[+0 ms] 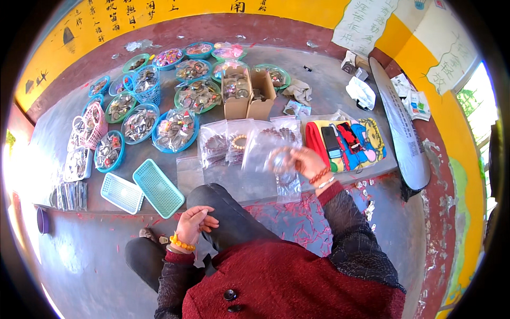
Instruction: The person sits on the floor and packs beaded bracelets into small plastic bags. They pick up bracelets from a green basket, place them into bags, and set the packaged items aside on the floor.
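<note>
My right hand [308, 162] is closed on the edge of a clear plastic bag [259, 150]. A beaded bracelet shows at its fingertips, blurred; whether it lies inside the bag I cannot tell. Below hangs or lies another clear bag [288, 187]. Beside these, bagged dark bracelets [214, 146] are spread along the platform's edge, with a pale beaded bracelet [239, 142] among them. Near my knee, my left hand [194, 224] hovers with fingers loosely bent and apart, and nothing shows in it. Both wrists wear beads.
Several baskets [175, 130] of bagged trinkets fill the platform's left. Two cardboard boxes [237, 95] stand behind the bags. Two shallow baskets, one green [158, 187], one white [121, 192], sit near the edge. A phone [332, 141] rests on a colourful folded towel [314, 141] at right.
</note>
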`<action>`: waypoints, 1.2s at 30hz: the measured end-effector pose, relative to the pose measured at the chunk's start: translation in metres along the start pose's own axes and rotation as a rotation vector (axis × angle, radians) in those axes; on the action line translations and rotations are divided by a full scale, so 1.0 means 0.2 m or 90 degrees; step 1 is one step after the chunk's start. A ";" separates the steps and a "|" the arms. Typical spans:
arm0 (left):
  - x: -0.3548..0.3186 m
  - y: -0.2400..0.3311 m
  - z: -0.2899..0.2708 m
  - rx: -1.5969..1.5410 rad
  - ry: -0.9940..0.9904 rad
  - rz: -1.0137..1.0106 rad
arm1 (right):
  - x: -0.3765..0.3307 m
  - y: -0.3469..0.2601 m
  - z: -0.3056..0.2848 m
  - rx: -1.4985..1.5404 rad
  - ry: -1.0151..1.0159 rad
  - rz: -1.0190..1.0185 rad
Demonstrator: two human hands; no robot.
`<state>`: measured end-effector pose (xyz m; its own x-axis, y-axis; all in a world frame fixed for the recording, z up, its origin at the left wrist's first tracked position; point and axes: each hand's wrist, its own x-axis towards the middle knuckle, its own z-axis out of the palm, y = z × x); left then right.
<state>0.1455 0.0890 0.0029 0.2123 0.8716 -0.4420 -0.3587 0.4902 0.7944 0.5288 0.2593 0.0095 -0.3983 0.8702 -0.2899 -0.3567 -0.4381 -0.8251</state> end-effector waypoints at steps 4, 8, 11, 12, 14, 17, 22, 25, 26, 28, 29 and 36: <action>0.04 -0.02 0.01 -0.002 0.015 0.009 | 0.24 -0.14 -0.27 0.107 0.203 -0.180; 0.06 -0.02 -0.01 -0.022 0.011 0.007 | 0.53 -0.06 -0.52 0.191 0.339 -0.237; 0.08 -0.02 -0.02 -0.027 0.013 -0.003 | 0.64 0.11 -0.68 0.225 0.362 -0.211; 0.08 -0.02 -0.02 -0.027 0.011 -0.006 | 0.66 0.16 -0.72 0.246 0.376 -0.198; 0.09 -0.02 -0.03 -0.028 0.013 -0.009 | 0.70 0.23 -0.74 0.237 0.409 -0.171; 0.09 -0.03 -0.04 -0.029 0.020 -0.010 | 0.71 0.28 -0.72 0.195 0.409 -0.132; 0.09 -0.03 -0.03 -0.033 0.019 -0.005 | 0.67 0.27 -0.65 0.139 0.440 -0.059; 0.10 -0.03 -0.03 -0.027 0.014 -0.004 | 0.63 0.26 -0.64 0.068 0.484 -0.031; 0.10 -0.03 -0.03 -0.024 0.015 -0.003 | 0.62 0.25 -0.65 0.020 0.502 -0.023; 0.09 -0.03 -0.03 -0.019 0.016 -0.002 | 0.61 0.24 -0.66 -0.055 0.532 -0.022; 0.09 -0.03 -0.03 -0.017 0.017 0.000 | 0.60 0.24 -0.67 -0.082 0.543 -0.029; 0.08 -0.03 -0.03 -0.015 0.027 0.001 | 0.62 0.17 -0.62 -0.104 0.540 -0.009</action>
<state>0.1462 0.0998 -0.0119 0.1724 0.8720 -0.4581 -0.3811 0.4879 0.7853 0.5719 0.3802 -0.1147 0.3944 0.7779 -0.4892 -0.2050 -0.4445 -0.8720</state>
